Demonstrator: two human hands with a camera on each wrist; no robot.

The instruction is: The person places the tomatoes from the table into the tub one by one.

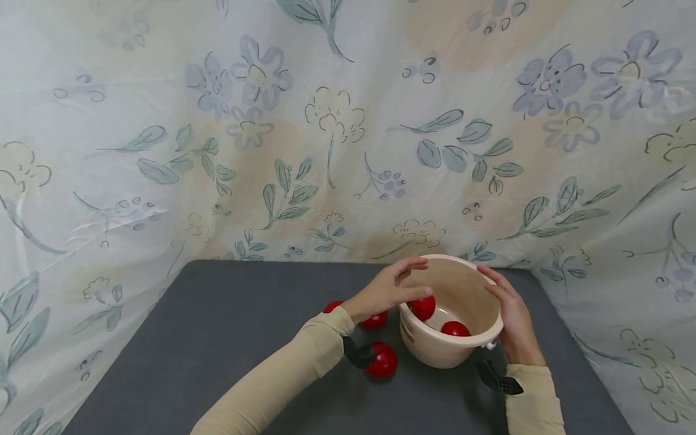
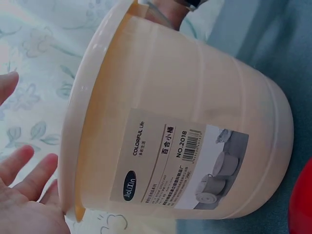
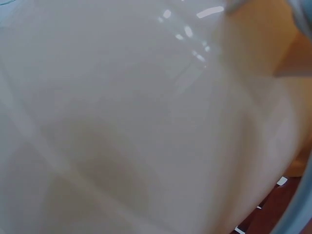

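A pale pink plastic bucket, labelled on its side, stands on the dark table. My right hand grips its right rim, fingers over the edge; the right wrist view shows mainly the bucket's smooth wall, with the fingers hardly visible. Over the left rim my left hand is spread, thumb apart from the other fingers. Inside, just below that thumb, is a shiny red round fruit; another red fruit lies at the bottom. In the left wrist view the fingers reach the rim with nothing between them.
Left of the bucket, a red fruit lies near my left wrist. Two more, one red fruit and another red fruit, are partly hidden behind the left forearm. A floral cloth hangs around the dark table.
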